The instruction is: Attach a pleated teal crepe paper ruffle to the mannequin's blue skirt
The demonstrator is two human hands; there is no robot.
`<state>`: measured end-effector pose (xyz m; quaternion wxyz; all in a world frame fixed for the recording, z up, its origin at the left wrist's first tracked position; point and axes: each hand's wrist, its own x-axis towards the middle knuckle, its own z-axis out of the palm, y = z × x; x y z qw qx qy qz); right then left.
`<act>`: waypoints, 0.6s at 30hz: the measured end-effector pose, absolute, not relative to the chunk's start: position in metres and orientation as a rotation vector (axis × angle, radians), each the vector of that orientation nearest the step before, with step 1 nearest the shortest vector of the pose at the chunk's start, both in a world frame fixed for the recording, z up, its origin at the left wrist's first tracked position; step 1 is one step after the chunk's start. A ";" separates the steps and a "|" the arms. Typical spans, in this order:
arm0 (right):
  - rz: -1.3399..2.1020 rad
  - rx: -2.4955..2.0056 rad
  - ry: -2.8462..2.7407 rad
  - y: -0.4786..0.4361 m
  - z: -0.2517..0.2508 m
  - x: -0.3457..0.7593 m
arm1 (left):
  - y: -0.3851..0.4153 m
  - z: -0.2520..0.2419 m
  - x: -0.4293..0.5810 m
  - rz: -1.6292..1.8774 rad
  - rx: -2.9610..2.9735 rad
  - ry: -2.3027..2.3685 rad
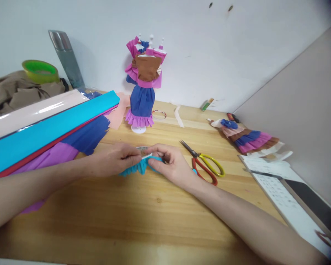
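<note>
Between my hands, just above the wooden table (160, 221), is a turquoise crepe paper strip (136, 168), gathered into ruffles, with a narrow white strip (147, 156) along its upper edge. My left hand (117, 160) pinches the ruffled part between thumb and fingers. On the other side, my right hand (169, 163) pinches the strip where it runs on flatter to the right. Partly hidden behind the fingers lies a round pale roll of tape (142, 148). Scissors (200, 158) with one red and one yellow handle lie partly spread to the right of my right hand.
A small dress form (143, 99) in a paper dress stands at the back. Rolled crepe paper (52, 125) and loose sheets lie left. A second paper dress (245, 136) and a white notebook (276, 191) with a dark phone-like object lie right. A grey bottle (67, 59) leans behind.
</note>
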<state>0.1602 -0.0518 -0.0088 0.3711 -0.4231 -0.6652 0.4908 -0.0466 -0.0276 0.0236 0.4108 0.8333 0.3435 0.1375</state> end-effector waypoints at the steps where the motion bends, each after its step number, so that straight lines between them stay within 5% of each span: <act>1: 1.261 -1.074 -1.699 -0.052 -0.009 0.160 | -0.027 0.024 -0.047 0.358 2.106 0.872; 9: 0.974 -1.260 -1.887 -0.060 -0.002 0.160 | -0.028 0.027 -0.045 0.463 2.256 0.840; 18: 1.047 -1.225 -2.007 -0.062 0.026 0.170 | -0.029 0.025 -0.046 0.385 2.032 0.780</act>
